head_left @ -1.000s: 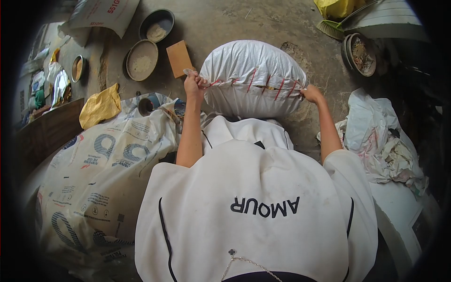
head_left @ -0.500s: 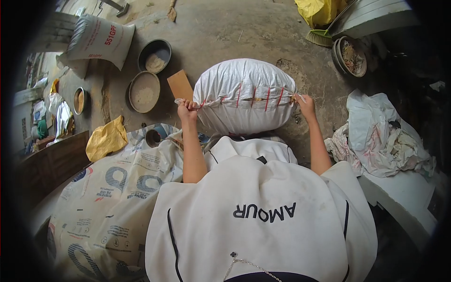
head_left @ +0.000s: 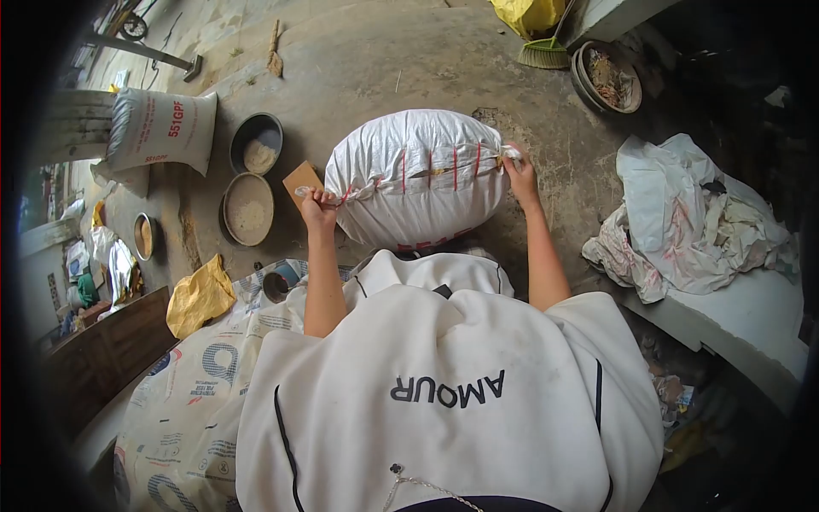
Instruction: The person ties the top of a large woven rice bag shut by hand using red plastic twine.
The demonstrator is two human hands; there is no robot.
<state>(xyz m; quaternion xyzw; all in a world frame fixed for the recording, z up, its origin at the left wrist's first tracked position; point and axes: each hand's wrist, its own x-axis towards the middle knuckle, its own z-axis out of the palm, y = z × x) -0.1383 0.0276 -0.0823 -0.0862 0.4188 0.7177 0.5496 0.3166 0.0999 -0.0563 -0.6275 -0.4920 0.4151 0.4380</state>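
A full white woven sack (head_left: pixel 409 209) lies in front of my body, its mouth laced across with red string. Small gaps between the stitches show something brownish inside. My left hand (head_left: pixel 319 209) is closed around the gathered left corner of the sack, with a bit of white material poking out above the fist. At the opposite end my right hand (head_left: pixel 521 175) grips the right corner, fingers pinched on the twisted white tip. A brown flat board (head_left: pixel 302 181) lies on the floor just behind my left hand.
Two basins, one dark (head_left: pixel 257 130) and one with pale powder (head_left: pixel 248 210), sit on the left. An upright 551GPF sack (head_left: pixel 166 128) stands beyond them. Crumpled white sacks (head_left: pixel 661 213) lie on a ledge at right. A green broom (head_left: pixel 543 55) and a debris-filled basin (head_left: pixel 610 77) are farther back.
The view has shifted, and the sack has tipped so its right end sits higher than its left. Red print now shows along its near lower side. Both hands keep hold of the corners.
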